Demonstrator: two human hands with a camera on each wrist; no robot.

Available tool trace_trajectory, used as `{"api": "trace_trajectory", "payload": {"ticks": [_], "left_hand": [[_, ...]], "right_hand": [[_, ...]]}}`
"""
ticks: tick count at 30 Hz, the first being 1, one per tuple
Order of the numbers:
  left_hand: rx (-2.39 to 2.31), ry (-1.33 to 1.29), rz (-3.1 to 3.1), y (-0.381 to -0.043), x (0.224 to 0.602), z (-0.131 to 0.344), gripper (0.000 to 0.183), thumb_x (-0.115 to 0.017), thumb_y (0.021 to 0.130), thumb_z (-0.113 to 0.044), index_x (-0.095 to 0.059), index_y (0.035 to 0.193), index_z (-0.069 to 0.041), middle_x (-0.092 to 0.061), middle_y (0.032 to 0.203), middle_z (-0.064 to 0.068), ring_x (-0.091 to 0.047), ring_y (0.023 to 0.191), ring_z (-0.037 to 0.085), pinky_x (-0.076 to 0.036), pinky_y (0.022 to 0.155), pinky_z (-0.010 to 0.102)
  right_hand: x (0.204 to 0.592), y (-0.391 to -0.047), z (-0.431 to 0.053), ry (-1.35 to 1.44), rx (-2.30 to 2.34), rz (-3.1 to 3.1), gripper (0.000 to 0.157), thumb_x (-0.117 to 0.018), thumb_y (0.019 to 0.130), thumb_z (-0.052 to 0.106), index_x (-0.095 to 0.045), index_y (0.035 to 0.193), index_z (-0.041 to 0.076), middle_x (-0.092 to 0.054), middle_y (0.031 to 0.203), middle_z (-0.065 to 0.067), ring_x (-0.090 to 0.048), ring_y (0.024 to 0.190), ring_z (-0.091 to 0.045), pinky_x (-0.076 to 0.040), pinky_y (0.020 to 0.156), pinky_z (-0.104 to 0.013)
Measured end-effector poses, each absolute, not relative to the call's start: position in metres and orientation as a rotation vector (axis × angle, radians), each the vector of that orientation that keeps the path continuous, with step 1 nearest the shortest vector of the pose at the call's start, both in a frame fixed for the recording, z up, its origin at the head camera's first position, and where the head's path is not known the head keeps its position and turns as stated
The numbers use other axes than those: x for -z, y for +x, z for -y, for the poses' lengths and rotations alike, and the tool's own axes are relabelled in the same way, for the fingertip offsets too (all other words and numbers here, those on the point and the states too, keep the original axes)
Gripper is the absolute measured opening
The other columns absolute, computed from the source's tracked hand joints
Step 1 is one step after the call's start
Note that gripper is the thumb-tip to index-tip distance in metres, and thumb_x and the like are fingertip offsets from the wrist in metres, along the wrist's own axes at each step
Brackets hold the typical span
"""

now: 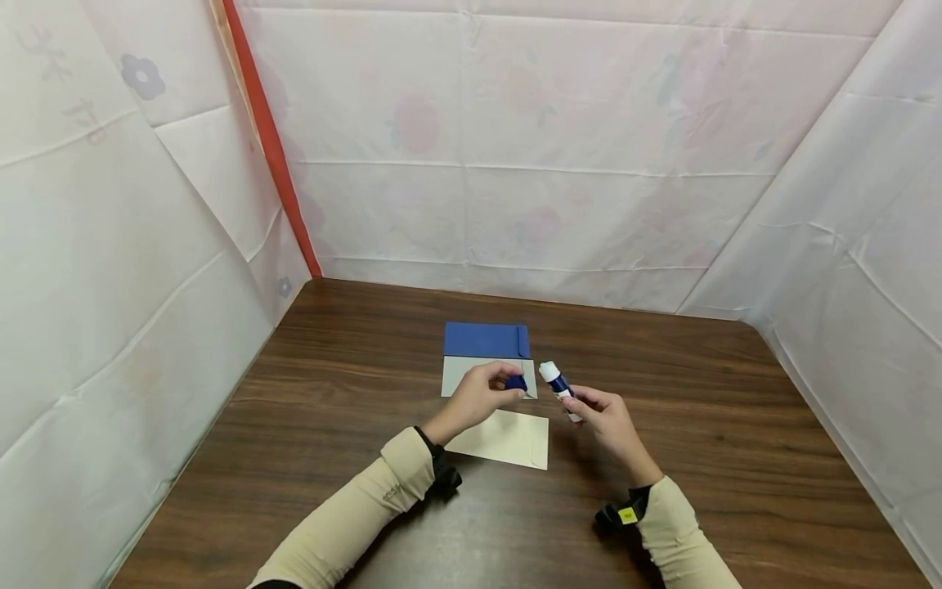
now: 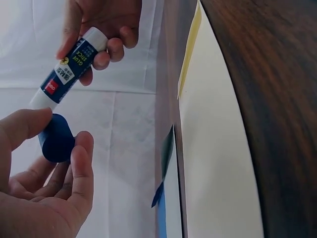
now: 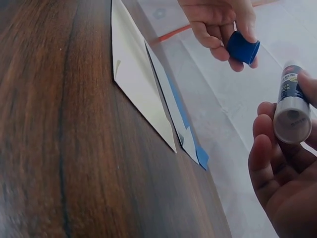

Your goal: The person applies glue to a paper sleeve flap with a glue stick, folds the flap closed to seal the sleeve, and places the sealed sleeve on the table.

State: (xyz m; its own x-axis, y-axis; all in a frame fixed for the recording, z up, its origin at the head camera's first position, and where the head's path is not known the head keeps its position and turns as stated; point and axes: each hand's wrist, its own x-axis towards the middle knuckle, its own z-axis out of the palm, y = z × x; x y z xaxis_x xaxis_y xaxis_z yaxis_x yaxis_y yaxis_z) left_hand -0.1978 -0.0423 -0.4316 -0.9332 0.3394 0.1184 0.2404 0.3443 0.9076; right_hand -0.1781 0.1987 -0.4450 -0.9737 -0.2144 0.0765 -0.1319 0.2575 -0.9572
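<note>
The right hand grips an uncapped glue stick by its lower end, its white top tilted toward the left hand. A blue cap is pinched between the thumb and fingers of the left hand. Cap and glue stick are apart, both held above the table. Under the left hand lie a grey envelope and, nearer the person, a cream envelope. Beyond them is a blue envelope. The left hand partly hides the grey and cream ones.
A dark wood-grain table carries the envelopes in a column. Pale patterned sheets stand around its back and sides, with a red strip at the back left corner. Both wrists wear black camera mounts.
</note>
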Motion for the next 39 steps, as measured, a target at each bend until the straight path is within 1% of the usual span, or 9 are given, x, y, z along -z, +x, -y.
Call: {"api": "trace_trajectory", "payload": {"ticks": [2,6,13,15,20,23,29,34,39], "left_hand": [[-1.666,0.555,-2.502,-0.197,0.4315,0.0436,0.033,-0.072,0.088,-0.016,-0.067,0.118,-0.004,-0.07,0.111,0.011,-0.066,0.092,0.019,-0.054,0.077,0.024],[-1.687,0.543,-2.493,-0.1963,0.4318,0.0456,0.032,-0.072,0.088,-0.016,-0.067,0.117,-0.004,-0.07,0.111,0.011,-0.066,0.094,0.019,-0.054,0.079,0.025],[-1.724,0.522,-2.462,-0.1954,0.4291,0.0479,0.029,-0.074,0.087,-0.015,-0.066,0.113,-0.004,-0.069,0.108,0.011,-0.065,0.095,0.02,-0.054,0.081,0.026],[-1.728,0.534,-2.456,-0.1947,0.4278,0.0486,0.029,-0.073,0.087,-0.015,-0.066,0.113,-0.004,-0.069,0.108,0.013,-0.065,0.094,0.02,-0.054,0.08,0.025],[-1.751,0.57,-2.428,-0.1931,0.4259,0.0513,0.031,-0.073,0.087,-0.015,-0.067,0.114,-0.002,-0.068,0.109,0.02,-0.065,0.091,0.019,-0.052,0.075,0.02],[-1.764,0.573,-2.402,-0.1925,0.4258,0.052,0.03,-0.073,0.087,-0.015,-0.067,0.114,-0.001,-0.069,0.106,0.02,-0.065,0.086,0.016,-0.051,0.071,0.017],[-1.772,0.563,-2.368,-0.1924,0.4268,0.0509,0.028,-0.074,0.087,-0.015,-0.069,0.112,-0.003,-0.071,0.101,0.014,-0.063,0.082,0.013,-0.051,0.069,0.018],[-1.754,0.574,-2.368,-0.1922,0.4272,0.0512,0.029,-0.074,0.087,-0.016,-0.07,0.112,-0.004,-0.071,0.1,0.014,-0.062,0.079,0.01,-0.051,0.069,0.019],[-1.737,0.604,-2.353,-0.1905,0.4254,0.0523,0.03,-0.074,0.087,-0.016,-0.069,0.114,-0.004,-0.072,0.099,0.013,-0.061,0.078,0.01,-0.051,0.069,0.02]], "right_hand": [[0.4454,-0.1777,-0.1985,-0.343,1.83,-2.436,0.029,-0.061,0.096,0.013,-0.065,0.113,-0.011,-0.065,0.088,-0.022,-0.058,0.073,-0.007,-0.052,0.064,-0.027],[0.4461,-0.1772,-0.1984,-0.362,1.813,-2.438,0.029,-0.061,0.096,0.012,-0.064,0.113,-0.012,-0.066,0.088,-0.023,-0.058,0.073,-0.006,-0.052,0.064,-0.026],[0.4464,-0.1762,-0.1981,-0.445,1.789,-2.43,0.03,-0.061,0.096,0.01,-0.063,0.114,-0.014,-0.067,0.08,0.002,-0.058,0.071,-0.005,-0.053,0.063,-0.026],[0.4467,-0.1763,-0.1981,-0.471,1.783,-2.422,0.029,-0.06,0.096,0.009,-0.064,0.114,-0.014,-0.066,0.08,0.004,-0.058,0.071,-0.006,-0.052,0.063,-0.026],[0.4481,-0.1771,-0.1983,-0.56,1.793,-2.361,0.027,-0.058,0.097,0.008,-0.064,0.112,-0.013,-0.064,0.079,-0.001,-0.058,0.07,-0.012,-0.052,0.062,-0.027],[0.4497,-0.1773,-0.1985,-0.618,1.792,-2.328,0.026,-0.058,0.097,0.007,-0.064,0.11,-0.014,-0.063,0.079,0.0,-0.057,0.069,-0.012,-0.051,0.061,-0.027],[0.4505,-0.1762,-0.1978,-0.666,1.753,-2.321,0.024,-0.059,0.096,0.007,-0.065,0.108,-0.013,-0.057,0.075,0.001,-0.052,0.067,-0.003,-0.047,0.058,-0.029],[0.4498,-0.1749,-0.1975,-0.687,1.729,-2.314,0.025,-0.059,0.096,0.009,-0.065,0.109,-0.012,-0.055,0.074,0.004,-0.051,0.067,-0.003,-0.045,0.057,-0.03],[0.4503,-0.1748,-0.1978,-0.689,1.721,-2.286,0.024,-0.059,0.097,0.008,-0.065,0.108,-0.012,-0.055,0.074,-0.001,-0.052,0.067,-0.004,-0.046,0.057,-0.031]]}}
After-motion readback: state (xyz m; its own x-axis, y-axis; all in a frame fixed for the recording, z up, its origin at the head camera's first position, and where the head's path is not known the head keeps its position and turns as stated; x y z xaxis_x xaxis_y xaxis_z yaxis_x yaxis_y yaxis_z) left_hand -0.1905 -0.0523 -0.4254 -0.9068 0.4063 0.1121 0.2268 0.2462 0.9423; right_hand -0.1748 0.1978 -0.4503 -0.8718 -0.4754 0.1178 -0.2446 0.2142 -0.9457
